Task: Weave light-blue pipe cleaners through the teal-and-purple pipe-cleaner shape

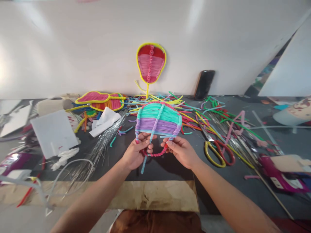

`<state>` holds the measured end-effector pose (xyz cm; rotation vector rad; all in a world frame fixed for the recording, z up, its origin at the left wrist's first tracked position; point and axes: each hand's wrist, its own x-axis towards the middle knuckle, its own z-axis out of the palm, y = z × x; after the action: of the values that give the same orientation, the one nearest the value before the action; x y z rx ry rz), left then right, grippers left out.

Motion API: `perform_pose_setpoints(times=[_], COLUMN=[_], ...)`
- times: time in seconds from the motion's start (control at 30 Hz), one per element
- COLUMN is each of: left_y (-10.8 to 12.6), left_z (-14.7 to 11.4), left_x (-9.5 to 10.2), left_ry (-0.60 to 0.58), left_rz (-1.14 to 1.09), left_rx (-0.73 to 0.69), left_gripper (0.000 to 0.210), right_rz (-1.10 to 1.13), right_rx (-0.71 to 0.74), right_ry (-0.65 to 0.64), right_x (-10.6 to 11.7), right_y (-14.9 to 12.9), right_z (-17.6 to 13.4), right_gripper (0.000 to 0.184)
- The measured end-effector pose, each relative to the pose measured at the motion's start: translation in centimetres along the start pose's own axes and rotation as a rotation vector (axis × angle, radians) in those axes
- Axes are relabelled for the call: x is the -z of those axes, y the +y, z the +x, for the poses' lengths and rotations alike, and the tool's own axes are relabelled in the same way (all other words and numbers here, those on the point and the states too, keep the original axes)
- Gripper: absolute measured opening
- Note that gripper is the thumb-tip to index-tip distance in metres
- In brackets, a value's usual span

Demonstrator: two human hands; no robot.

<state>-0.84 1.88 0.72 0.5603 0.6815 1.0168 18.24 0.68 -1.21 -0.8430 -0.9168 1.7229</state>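
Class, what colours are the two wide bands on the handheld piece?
The upper band is turquoise-green, the lower band purple; head view shows this.

We see a dark tabletop (109, 163) with a brown strip (160, 194) along its near edge. At the back we find a heap of colourful fuzzy stems (189, 119), a black phone (204, 84) propped upright, and yellow-edged pieces (97, 96) to the left. Nearer us, a bundle of thin silvery wires (104, 132) fans out beside crumpled white scraps (65, 158). On the right we have 1 pair of scissors (211, 139) with 1 yellow and 1 red handle loop, plus a purple device (279, 171) and a pale printed cup (295, 113).
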Motion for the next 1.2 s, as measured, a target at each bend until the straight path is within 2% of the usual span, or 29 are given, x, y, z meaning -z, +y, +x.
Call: perform_pose_setpoints(times=[0.13,0.2,0.27,0.33,0.37,0.43,0.5,0.57,0.63,0.73,0.87,0.97,1.03,1.2], left_y=[0.1,0.1,0.1,0.3,0.4,0.6,0.7,0.6,0.6,0.8,1.5,2.3,2.9,3.7], left_z=[0.1,0.3,0.4,0.4,0.2,-0.4,-1.3,-2.2,-2.7,-2.8,-2.6,-2.1,-1.6,-0.3], left_x=[-0.2,-0.1,0.3,0.5,0.5,0.1,-1.1,-2.6,-4.1,-5.7,-6.5,-6.0,-5.0,-0.9], left_ry=[0.02,0.061,0.173,0.303,0.332,0.273,0.088,-0.076,-0.133,-0.036,0.117,0.203,0.244,0.28], left_rz=[0.093,0.16,0.285,0.533,0.693,0.982,1.135,1.201,1.204,1.302,1.511,1.504,1.39,0.787], left_rx=[0.04,-0.006,-0.132,-0.349,-0.474,-0.689,-0.755,-0.664,-0.566,-0.51,-0.497,-0.439,-0.375,-0.202], left_gripper=[0.031,0.039,0.05,0.059,0.061,0.059,0.05,0.042,0.037,0.029,0.018,0.02,0.023,0.03], right_rz=[0.028,0.03,0.016,-0.013,-0.036,-0.121,-0.276,-0.491,-0.689,-0.879,-1.066,-1.064,-0.991,-0.746], right_rx=[0.081,0.107,0.14,0.184,0.202,0.216,0.228,0.282,0.367,0.475,0.591,0.581,0.527,0.346], right_ry=[-0.041,-0.057,-0.061,-0.06,-0.058,-0.045,-0.006,0.026,0.015,-0.061,-0.134,-0.162,-0.096,0.186], right_x=[0.0,0.0,0.0,-0.1,-0.2,-0.5,-0.8,-1.1,-1.3,-1.4,-1.6,-1.6,-1.4,0.1], right_y=[-0.9,-1.4,-1.9,-2.3,-2.5,-2.9,-3.2,-3.5,-3.5,-3.3,-3.0,-3.0,-3.0,-2.3], right_z=[-0.3,-0.4,-0.5,-0.7,-0.8,-1.1,-1.6,-2.1,-2.4,-2.6,-2.6,-2.6,-2.5,-0.9], right_gripper=[0.014,0.013,0.013,0.014,0.015,0.018,0.02,0.02,0.02,0.019,0.017,0.02,0.022,0.027])
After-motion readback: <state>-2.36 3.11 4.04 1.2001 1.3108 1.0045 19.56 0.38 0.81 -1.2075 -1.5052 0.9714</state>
